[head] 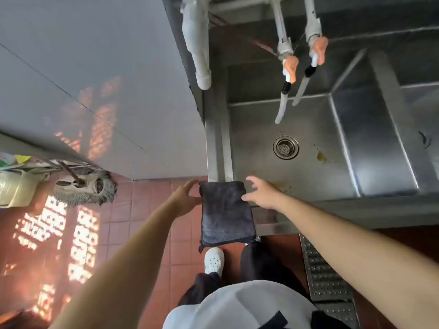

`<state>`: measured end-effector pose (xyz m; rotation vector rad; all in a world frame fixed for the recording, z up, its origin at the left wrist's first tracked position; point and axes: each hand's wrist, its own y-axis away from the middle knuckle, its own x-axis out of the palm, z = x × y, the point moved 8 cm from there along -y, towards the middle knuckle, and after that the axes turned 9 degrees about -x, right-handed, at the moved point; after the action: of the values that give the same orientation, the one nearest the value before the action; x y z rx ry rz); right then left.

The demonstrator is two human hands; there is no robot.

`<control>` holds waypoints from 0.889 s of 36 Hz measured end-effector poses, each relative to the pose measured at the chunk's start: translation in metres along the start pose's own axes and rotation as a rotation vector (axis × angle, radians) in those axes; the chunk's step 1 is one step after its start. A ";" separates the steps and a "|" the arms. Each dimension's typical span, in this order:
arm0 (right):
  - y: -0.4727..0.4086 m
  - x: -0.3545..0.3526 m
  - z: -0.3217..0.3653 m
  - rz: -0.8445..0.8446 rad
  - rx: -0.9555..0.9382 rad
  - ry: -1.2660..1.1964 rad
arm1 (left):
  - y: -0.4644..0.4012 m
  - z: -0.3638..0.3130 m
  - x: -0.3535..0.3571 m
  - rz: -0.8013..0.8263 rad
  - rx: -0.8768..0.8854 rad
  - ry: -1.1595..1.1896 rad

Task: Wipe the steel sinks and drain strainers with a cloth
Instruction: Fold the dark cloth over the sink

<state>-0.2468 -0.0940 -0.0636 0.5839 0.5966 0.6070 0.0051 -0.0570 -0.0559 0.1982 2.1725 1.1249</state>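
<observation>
Steel sink (308,186) corner: dark cloth (225,212) draped over the front rim, hanging floorward. Left hand (184,198) and right hand (261,194) flank it, fingers spread, gripping nothing. Risk: a one-sided grab drags cloth onto tiles. Drain strainer (285,147) sits mid-basin.

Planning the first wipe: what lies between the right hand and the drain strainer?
In the head view, only bare steel sink floor lies between the right hand and the drain strainer; a yellowish stain sits off to the right.
</observation>
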 end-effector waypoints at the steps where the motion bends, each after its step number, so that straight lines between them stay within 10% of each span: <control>1: -0.007 0.001 0.000 0.029 0.000 -0.035 | -0.003 0.000 0.002 0.027 -0.013 0.005; 13: -0.045 -0.004 0.010 0.158 0.011 -0.046 | -0.012 0.006 0.013 0.170 -0.133 0.128; 32: 0.030 -0.034 0.058 -0.207 -0.180 0.079 | 0.014 -0.045 -0.020 0.128 0.162 -0.079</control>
<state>-0.2420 -0.1149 0.0073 0.3255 0.6598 0.4840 -0.0097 -0.0868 -0.0175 0.4510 2.2060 0.9925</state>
